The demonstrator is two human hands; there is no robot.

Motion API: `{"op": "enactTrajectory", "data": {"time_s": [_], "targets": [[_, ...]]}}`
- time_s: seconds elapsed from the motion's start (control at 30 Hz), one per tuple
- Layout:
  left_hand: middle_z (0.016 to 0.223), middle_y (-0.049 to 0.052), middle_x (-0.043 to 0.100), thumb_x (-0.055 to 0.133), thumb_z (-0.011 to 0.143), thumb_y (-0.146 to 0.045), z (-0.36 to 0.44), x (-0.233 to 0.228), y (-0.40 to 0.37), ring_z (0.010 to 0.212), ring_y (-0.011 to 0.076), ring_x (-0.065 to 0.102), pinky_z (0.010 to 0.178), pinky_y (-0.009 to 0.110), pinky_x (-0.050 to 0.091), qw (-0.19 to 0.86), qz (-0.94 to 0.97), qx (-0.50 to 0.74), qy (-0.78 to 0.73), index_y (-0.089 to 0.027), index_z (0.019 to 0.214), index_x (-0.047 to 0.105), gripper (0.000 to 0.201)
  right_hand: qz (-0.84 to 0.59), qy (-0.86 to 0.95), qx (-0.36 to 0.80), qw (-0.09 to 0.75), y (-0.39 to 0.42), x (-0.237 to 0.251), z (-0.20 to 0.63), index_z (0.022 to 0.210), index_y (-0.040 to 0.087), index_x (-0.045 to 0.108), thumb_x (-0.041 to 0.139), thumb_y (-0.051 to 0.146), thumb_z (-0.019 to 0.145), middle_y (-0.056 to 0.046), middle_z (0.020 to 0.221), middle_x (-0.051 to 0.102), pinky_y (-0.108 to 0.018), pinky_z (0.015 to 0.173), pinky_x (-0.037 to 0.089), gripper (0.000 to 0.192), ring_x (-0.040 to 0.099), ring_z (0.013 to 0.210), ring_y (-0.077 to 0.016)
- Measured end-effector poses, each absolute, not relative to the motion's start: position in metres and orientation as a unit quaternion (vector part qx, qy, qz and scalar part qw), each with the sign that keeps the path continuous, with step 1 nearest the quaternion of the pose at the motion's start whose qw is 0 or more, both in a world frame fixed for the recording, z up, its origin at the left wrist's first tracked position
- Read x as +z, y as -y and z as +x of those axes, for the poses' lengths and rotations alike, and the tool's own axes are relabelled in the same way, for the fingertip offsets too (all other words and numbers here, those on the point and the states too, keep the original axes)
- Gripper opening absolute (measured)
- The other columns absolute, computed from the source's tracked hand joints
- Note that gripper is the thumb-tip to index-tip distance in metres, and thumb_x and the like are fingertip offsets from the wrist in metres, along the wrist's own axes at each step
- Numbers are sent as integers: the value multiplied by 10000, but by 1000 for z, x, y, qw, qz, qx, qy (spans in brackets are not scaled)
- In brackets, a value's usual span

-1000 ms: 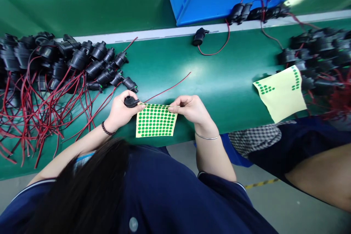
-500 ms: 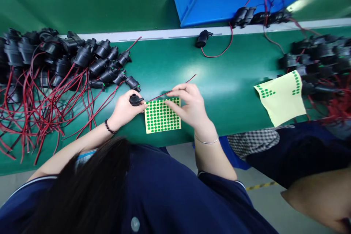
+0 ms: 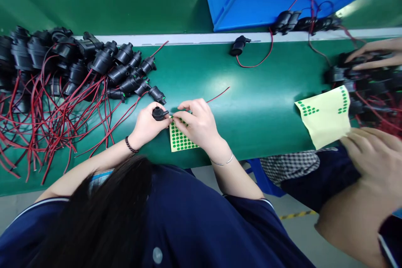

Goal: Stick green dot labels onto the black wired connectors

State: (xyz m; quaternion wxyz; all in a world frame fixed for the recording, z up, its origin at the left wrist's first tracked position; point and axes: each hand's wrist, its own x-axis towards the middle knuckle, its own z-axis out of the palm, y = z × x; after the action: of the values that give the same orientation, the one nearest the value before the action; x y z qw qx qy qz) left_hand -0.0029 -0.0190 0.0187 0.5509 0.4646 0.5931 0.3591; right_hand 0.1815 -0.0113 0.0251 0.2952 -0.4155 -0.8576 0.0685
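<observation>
My left hand [image 3: 149,121] is closed around a small black pump [image 3: 159,113] with a side nozzle. Its thumb tip meets the upper left corner of a pale yellow sheet of green dot stickers [image 3: 178,141]. Over that sheet, my right hand [image 3: 197,124] has thumb and forefinger pinched together at the same corner, beside the nozzle. A green dot sticker [image 3: 171,117] shows at these fingertips. The right hand covers much of the sheet. A thin red wire [image 3: 220,94] runs out behind the right hand across the green tabletop.
Many black pumps [image 3: 103,60] with tangled red wires [image 3: 72,121] lie at left. A single pump [image 3: 239,46] rests near the back edge, before a blue crate [image 3: 245,12]. At right, a co-worker's hands [image 3: 377,153] are near a mostly bare sticker sheet [image 3: 329,113] and another pump pile [image 3: 377,75].
My right hand has moved left across the sheet to its upper left corner, and its fingers have closed. The co-worker's hands have come into view at right. The view has shifted slightly.
</observation>
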Motion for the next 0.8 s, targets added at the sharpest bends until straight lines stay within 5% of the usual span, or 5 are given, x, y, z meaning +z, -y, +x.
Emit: {"op": "enactTrajectory", "data": {"time_s": [0.2, 0.37, 0.57, 0.8], "targets": [[735, -36, 670, 760, 667, -235, -3, 17, 20, 630, 131, 640, 660, 291, 517, 556, 462, 373, -582, -206, 819, 509, 296, -396, 850, 85, 337, 10, 24, 179, 802, 223, 663, 628, 163, 892, -52, 887, 678, -372, 724, 456, 114, 563, 824, -208], [957, 32, 676, 676, 773, -175, -4, 14, 28, 866, 168, 689, 837, 361, 557, 508, 558, 398, -521, -212, 1057, 459, 360, -463, 732, 310, 392, 11, 38, 182, 800, 222, 650, 642, 192, 864, -45, 914, 651, -372, 753, 506, 71, 617, 877, -194], [1185, 111, 555, 567, 851, -73, -5, -1, 34, 1137, 218, 616, 994, 447, 533, 326, 703, 420, -472, -209, 1214, 399, 422, -454, 544, 600, 371, 12, 46, 180, 769, 217, 659, 714, 292, 825, -48, 1002, 661, -365, 805, 540, 109, 635, 897, -170], [1182, 95, 540, 543, 851, -28, -5, -6, 32, 1153, 219, 589, 976, 440, 540, 286, 737, 416, -449, -223, 1234, 365, 466, -465, 502, 616, 390, 15, 45, 170, 761, 209, 657, 740, 306, 793, -54, 1007, 669, -355, 778, 546, 131, 623, 865, -161]]}}
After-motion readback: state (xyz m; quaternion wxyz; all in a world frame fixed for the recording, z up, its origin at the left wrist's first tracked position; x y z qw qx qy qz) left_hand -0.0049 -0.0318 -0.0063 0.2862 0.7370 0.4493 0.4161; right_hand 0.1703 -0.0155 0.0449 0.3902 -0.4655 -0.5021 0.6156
